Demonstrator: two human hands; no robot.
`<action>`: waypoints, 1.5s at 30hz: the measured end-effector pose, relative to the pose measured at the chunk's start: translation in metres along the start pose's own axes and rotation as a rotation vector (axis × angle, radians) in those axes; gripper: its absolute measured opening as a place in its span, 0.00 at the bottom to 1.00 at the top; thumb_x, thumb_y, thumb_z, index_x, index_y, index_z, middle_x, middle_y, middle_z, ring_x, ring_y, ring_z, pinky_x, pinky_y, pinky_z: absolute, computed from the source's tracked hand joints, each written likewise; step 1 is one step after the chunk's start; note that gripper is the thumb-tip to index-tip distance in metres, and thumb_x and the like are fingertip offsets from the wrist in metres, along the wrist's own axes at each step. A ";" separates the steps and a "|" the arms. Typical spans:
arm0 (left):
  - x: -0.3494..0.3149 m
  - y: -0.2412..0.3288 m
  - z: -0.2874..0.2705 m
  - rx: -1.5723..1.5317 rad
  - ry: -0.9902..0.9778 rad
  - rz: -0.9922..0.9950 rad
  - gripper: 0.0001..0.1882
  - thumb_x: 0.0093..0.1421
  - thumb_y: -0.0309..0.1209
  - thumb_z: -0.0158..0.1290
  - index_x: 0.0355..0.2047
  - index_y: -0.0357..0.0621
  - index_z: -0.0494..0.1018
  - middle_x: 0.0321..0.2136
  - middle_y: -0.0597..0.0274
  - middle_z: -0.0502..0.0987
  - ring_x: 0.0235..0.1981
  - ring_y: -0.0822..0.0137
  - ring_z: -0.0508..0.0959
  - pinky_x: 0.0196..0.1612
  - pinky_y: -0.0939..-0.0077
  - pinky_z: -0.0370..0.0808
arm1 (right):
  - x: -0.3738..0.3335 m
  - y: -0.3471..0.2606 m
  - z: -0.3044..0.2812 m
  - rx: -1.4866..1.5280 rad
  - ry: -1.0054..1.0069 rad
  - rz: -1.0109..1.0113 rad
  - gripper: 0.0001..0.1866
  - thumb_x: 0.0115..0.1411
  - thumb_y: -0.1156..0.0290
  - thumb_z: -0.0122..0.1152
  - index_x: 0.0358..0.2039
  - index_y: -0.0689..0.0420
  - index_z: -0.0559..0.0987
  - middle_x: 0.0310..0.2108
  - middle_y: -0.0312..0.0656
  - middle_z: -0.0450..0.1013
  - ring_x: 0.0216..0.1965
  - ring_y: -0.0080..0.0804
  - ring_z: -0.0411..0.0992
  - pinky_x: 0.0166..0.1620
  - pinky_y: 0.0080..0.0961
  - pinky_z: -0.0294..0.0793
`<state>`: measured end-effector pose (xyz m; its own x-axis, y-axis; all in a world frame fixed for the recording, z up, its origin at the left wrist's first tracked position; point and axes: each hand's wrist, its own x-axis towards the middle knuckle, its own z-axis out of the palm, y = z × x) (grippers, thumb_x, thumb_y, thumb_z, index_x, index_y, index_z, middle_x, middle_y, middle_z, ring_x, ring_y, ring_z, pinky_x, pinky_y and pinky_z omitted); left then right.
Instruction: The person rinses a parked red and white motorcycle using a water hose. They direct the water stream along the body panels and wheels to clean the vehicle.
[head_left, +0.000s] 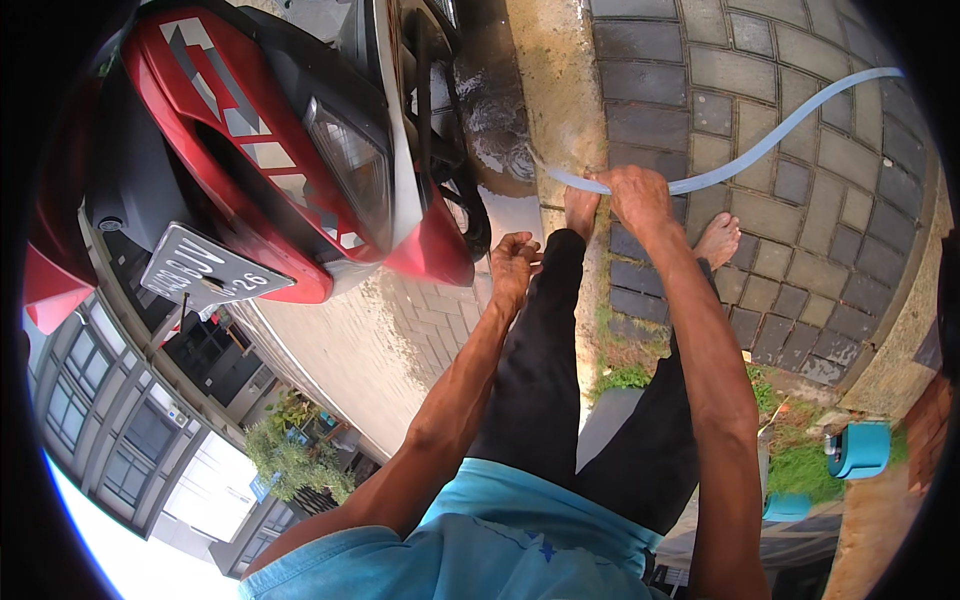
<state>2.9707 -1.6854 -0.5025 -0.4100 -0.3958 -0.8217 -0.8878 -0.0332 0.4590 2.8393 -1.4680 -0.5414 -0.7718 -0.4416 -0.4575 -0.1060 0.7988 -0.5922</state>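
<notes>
My right hand is closed around a pale blue hose close to its end. A thin stream of water leaves that end and falls toward the wet gutter at the roadside. Beside my thigh, my left hand has loosely bent fingers, somewhat apart, and nothing shows in it. Just left of that hand stands a red and black motorbike with grey and white patterned decals, a clear headlight and a black number plate. My hand looks apart from its red front fender.
Under my bare feet lie a concrete kerb and wet paving bricks. Water pools in the gutter. Teal bins stand at the lower right near grass. Potted plants and buildings are at the lower left.
</notes>
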 end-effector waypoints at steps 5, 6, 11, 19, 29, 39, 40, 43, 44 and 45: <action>0.027 0.008 0.019 -0.455 -0.157 -0.197 0.23 0.64 0.32 0.52 0.55 0.34 0.60 0.42 0.44 0.74 0.37 0.55 0.79 0.39 0.61 0.81 | -0.009 0.005 0.004 0.093 0.014 -0.071 0.17 0.57 0.78 0.52 0.43 0.48 0.82 0.34 0.49 0.77 0.36 0.50 0.76 0.41 0.42 0.76; 0.034 0.011 0.025 -0.564 -0.194 -0.223 0.25 0.65 0.33 0.52 0.57 0.33 0.58 0.43 0.43 0.73 0.37 0.54 0.79 0.39 0.58 0.81 | -0.012 0.007 0.005 0.104 0.018 -0.064 0.16 0.57 0.78 0.52 0.42 0.48 0.82 0.34 0.49 0.77 0.36 0.50 0.76 0.41 0.42 0.76; 0.066 0.028 0.073 -0.543 -0.102 -0.119 0.30 0.65 0.28 0.50 0.61 0.33 0.48 0.40 0.44 0.71 0.35 0.52 0.79 0.36 0.57 0.84 | -0.010 0.009 0.014 0.003 0.003 -0.063 0.14 0.61 0.74 0.51 0.43 0.50 0.81 0.31 0.50 0.78 0.34 0.48 0.77 0.38 0.42 0.76; 0.095 0.042 0.081 -0.600 0.057 -0.066 0.22 0.61 0.22 0.52 0.52 0.29 0.56 0.31 0.45 0.73 0.26 0.55 0.80 0.29 0.61 0.86 | 0.018 0.004 0.020 0.008 0.113 -0.120 0.09 0.53 0.76 0.55 0.32 0.54 0.83 0.28 0.49 0.77 0.34 0.48 0.77 0.37 0.42 0.76; 0.141 0.071 0.068 -0.598 0.182 -0.045 0.11 0.62 0.20 0.50 0.41 0.27 0.62 0.28 0.46 0.73 0.23 0.56 0.79 0.27 0.61 0.86 | 0.062 -0.005 0.009 0.010 0.109 -0.202 0.14 0.53 0.76 0.53 0.38 0.57 0.83 0.34 0.50 0.78 0.35 0.49 0.76 0.39 0.41 0.76; 0.149 0.060 0.062 -0.682 0.173 -0.087 0.09 0.64 0.21 0.47 0.39 0.23 0.64 0.33 0.43 0.72 0.27 0.53 0.79 0.30 0.59 0.87 | 0.084 -0.004 0.020 -0.016 0.111 -0.225 0.10 0.52 0.77 0.54 0.32 0.55 0.83 0.28 0.50 0.77 0.34 0.50 0.76 0.39 0.41 0.75; 0.149 0.058 0.063 -0.689 0.177 -0.101 0.09 0.64 0.21 0.46 0.39 0.22 0.64 0.33 0.42 0.72 0.27 0.53 0.79 0.30 0.59 0.87 | 0.083 -0.004 0.020 -0.026 0.094 -0.229 0.10 0.51 0.77 0.54 0.31 0.55 0.83 0.28 0.50 0.76 0.34 0.50 0.76 0.38 0.42 0.75; 0.150 0.050 0.064 -0.699 0.175 -0.134 0.10 0.64 0.21 0.45 0.40 0.20 0.63 0.33 0.40 0.72 0.26 0.52 0.79 0.30 0.59 0.87 | 0.082 0.000 0.028 -0.035 0.074 -0.220 0.08 0.51 0.76 0.55 0.29 0.56 0.82 0.28 0.50 0.77 0.34 0.50 0.76 0.37 0.41 0.76; 0.151 0.045 0.063 -0.696 0.170 -0.140 0.11 0.64 0.21 0.45 0.40 0.20 0.63 0.34 0.40 0.72 0.27 0.52 0.79 0.30 0.59 0.87 | 0.081 0.000 0.029 -0.037 0.063 -0.218 0.07 0.51 0.76 0.55 0.29 0.56 0.82 0.28 0.50 0.77 0.34 0.50 0.76 0.37 0.41 0.76; 0.152 0.040 0.062 -0.694 0.165 -0.145 0.11 0.64 0.21 0.45 0.40 0.20 0.63 0.34 0.40 0.72 0.27 0.52 0.79 0.31 0.59 0.87 | 0.080 0.000 0.030 -0.038 0.051 -0.216 0.07 0.51 0.75 0.56 0.29 0.55 0.82 0.28 0.50 0.77 0.34 0.50 0.76 0.37 0.41 0.76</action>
<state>2.8595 -1.6898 -0.6299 -0.2131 -0.4744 -0.8541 -0.5717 -0.6484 0.5027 2.7965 -1.5158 -0.5977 -0.7592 -0.5837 -0.2879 -0.2952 0.7031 -0.6469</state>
